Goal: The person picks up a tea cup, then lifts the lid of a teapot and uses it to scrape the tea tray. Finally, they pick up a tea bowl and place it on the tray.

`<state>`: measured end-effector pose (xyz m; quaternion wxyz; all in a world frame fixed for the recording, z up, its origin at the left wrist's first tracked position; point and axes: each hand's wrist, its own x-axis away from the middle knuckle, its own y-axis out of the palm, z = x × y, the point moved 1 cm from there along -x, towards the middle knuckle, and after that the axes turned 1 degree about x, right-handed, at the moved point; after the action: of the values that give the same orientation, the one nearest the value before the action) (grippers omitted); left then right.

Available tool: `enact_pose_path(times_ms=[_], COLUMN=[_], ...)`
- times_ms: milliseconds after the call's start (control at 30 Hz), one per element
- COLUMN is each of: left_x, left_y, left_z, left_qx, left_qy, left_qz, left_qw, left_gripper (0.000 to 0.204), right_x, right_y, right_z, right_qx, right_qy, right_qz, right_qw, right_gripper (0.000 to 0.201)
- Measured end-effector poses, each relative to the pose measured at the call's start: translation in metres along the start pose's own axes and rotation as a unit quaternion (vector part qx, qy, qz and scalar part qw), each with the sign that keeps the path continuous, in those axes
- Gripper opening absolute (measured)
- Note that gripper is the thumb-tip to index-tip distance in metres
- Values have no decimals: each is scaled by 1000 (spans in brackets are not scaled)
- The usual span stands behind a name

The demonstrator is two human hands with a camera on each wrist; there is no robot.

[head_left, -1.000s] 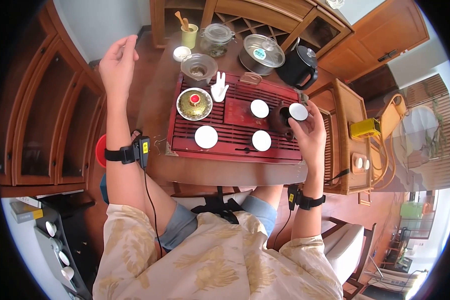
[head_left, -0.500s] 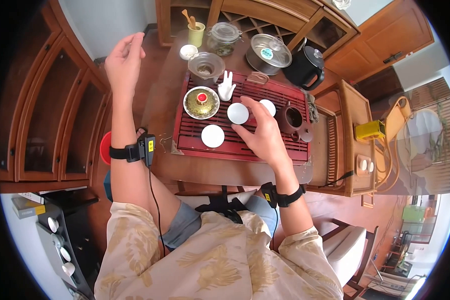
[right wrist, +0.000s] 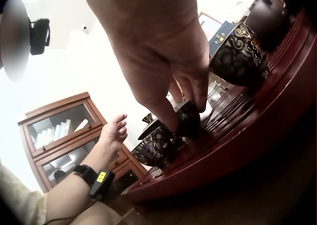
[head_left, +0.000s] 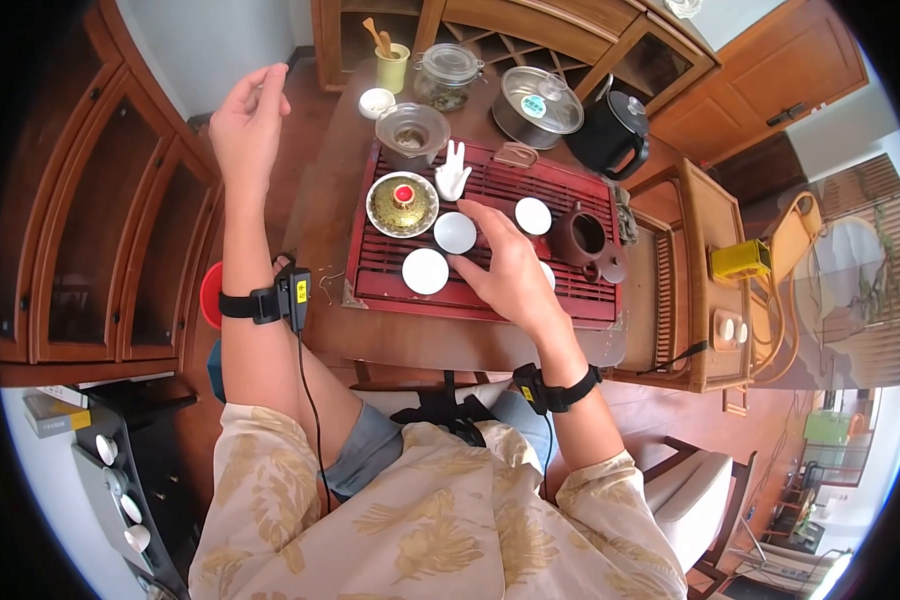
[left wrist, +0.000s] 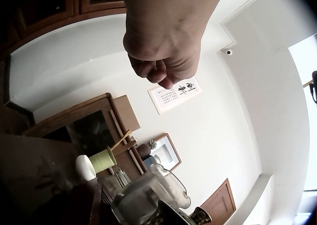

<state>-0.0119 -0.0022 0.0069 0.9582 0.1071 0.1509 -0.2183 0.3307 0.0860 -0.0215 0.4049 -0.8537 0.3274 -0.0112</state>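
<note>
My right hand (head_left: 510, 262) holds a small teacup (head_left: 455, 233), white inside, between thumb and fingers at the left part of the red slatted tea tray (head_left: 580, 308). In the right wrist view the teacup (right wrist: 188, 117) shows a dark outside and is low over the slats. Beside it are another teacup (head_left: 425, 271) and a gold lidded bowl (head_left: 403, 212) with a red knob. Farther right stand a teacup (head_left: 533, 216), one partly hidden by my hand, and a dark teapot (head_left: 576, 240). My left hand (head_left: 247, 130) is raised off the table's left side, loosely curled and holding nothing.
A white hand-shaped figurine (head_left: 453, 175) and a glass bowl (head_left: 413, 140) stand at the tray's back left. Behind are a green tool cup (head_left: 392, 72), a lidded jar (head_left: 446, 85), a lidded pot (head_left: 530, 120) and a black kettle (head_left: 615, 125).
My right hand has carried the teacup from beside the teapot leftward across the tray, lately a little farther left and down. My left hand stays raised; the view shifted slightly.
</note>
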Motion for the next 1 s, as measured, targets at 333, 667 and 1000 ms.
enact_pose_path(times_ms=[333, 667, 1000], left_x=[-1, 1, 0], left_y=[-2, 1, 2], left_z=[0, -1, -2], left_qx=[-13, -9, 4], left_qy=[-4, -8, -14], left_qz=[3, -6, -7], left_qw=[1000, 1000, 1000], left_gripper=[31, 31, 24], right_x=[44, 78, 61], right_y=[-52, -52, -17], right_z=[-1, 10, -15], right_qx=[62, 6, -41], right_qy=[55, 135, 99], right_qz=[65, 80, 42], right_qw=[994, 988, 993], right_gripper=[71, 72, 78])
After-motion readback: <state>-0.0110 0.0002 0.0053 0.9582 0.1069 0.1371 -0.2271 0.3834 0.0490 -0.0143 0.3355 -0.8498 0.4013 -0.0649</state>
